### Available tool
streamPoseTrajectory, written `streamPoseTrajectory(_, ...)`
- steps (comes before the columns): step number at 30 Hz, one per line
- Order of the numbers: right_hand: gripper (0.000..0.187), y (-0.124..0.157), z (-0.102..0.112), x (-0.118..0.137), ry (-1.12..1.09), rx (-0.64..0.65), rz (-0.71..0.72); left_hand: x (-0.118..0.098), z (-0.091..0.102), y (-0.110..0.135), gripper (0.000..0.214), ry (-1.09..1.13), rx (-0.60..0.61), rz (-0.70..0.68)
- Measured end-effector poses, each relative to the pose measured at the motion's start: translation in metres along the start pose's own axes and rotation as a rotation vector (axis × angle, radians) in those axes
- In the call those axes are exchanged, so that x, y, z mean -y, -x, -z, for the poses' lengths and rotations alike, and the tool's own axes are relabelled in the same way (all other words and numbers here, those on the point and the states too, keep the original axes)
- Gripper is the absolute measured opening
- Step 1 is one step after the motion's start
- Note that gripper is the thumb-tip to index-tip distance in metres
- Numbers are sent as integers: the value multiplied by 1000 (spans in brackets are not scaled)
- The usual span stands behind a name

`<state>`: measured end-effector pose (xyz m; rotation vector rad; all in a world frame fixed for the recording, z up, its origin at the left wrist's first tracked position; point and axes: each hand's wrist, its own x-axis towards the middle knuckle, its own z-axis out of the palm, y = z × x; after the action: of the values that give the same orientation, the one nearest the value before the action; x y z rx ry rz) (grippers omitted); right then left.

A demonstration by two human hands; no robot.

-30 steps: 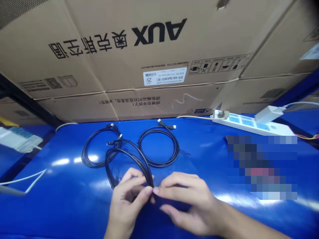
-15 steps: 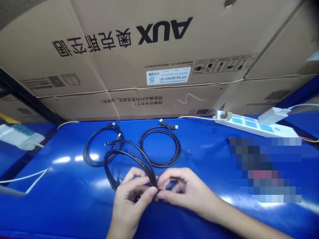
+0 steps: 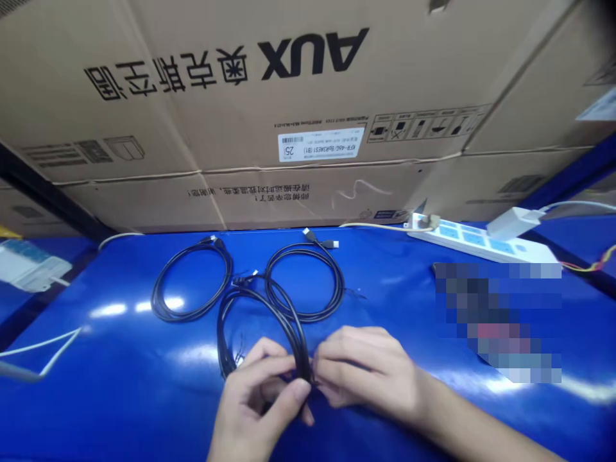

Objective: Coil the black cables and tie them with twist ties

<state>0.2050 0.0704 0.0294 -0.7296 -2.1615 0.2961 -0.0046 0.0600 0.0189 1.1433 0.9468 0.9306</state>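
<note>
My left hand [image 3: 264, 401] is closed round one side of a coiled black cable [image 3: 260, 296], thumb in front and fingers behind. The coil stands tilted above the table, its plug ends at the upper left. Right against the held bundle, my right hand [image 3: 366, 369] is closed, with its fingertips pinched at a thin dark twist tie [image 3: 315, 384] that is mostly hidden. Two more coiled cables lie flat behind: one on the left [image 3: 158, 276] and one on the right [image 3: 340, 276], both with plugs at the top.
A white power strip [image 3: 524, 251] with a white adapter [image 3: 514, 222] plugged in lies at the back right. In front of it is a pixelated patch [image 3: 495, 321]. A large cardboard box [image 3: 231, 135] stands behind the blue table [image 3: 144, 398]. White cords [image 3: 60, 353] are at left.
The held coil has shifted right and stands more upright. My right hand's fingers have curled from an open-ringed pinch into a tighter grip beside the bundle. The view has shifted slightly.
</note>
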Motion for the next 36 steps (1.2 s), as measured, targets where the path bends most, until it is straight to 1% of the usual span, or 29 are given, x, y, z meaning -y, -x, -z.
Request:
streamPoseTrajectory(1, 18, 1, -4, -2, -29, -29, -12, 2, -2, 2, 18, 23, -36, -12)
streamPoseTrajectory(2, 16, 2, -7, -3, -84, -49, -56, 4, -4, 3, 18, 42, -83, -19)
streamPoseTrajectory(3, 16, 2, -11, -4, -170, -53, -136, 6, -7, 4, 19, 54, -133, -16)
streamPoseTrajectory(5, 18, 1, -17, -2, -407, -1, -393, 7, -10, 5, 20, 56, -230, -7)
streamPoseTrajectory(7, 22, 0, -20, 3, -646, 48, -671, 8, -12, 6, 20, 34, -291, -19)
streamPoseTrajectory(9, 31, -1, -21, 8, -831, 72, -873, 10, -10, 6, 19, -19, -288, -31)
streamPoseTrajectory(10, 37, -2, -20, 9, -886, 69, -934, 11, -7, 6, 18, -54, -272, -35)
streamPoseTrajectory(12, 45, -2, -18, 11, -935, 69, -990, 13, -2, 4, 19, -111, -232, -34)
streamPoseTrajectory(16, 54, -3, -17, 10, -961, 69, -1012, 18, 1, 2, 18, -108, -196, -26)
streamPoseTrajectory(19, 58, -3, -18, 9, -966, 40, -1047, 19, -6, 1, 20, -62, -259, -50)
streamPoseTrajectory(22, 55, -3, -19, 8, -954, 55, -1045, 19, -13, 2, 21, -29, -339, -76)
streamPoseTrajectory(25, 47, -3, -19, 7, -907, 57, -1005, 17, -13, 1, 21, -33, -331, -71)
streamPoseTrajectory(27, 42, -3, -18, 6, -850, 61, -945, 16, -9, -1, 22, -50, -282, -62)
streamPoseTrajectory(30, 33, -4, -15, 6, -655, 102, -799, 15, -4, -3, 21, -67, -221, -70)
streamPoseTrajectory(32, 28, -5, -13, 6, -547, 111, -709, 15, -2, -3, 21, -62, -219, -74)
streamPoseTrajectory(36, 23, -7, -9, 8, -457, 117, -578, 19, -3, -4, 20, -20, -225, -69)
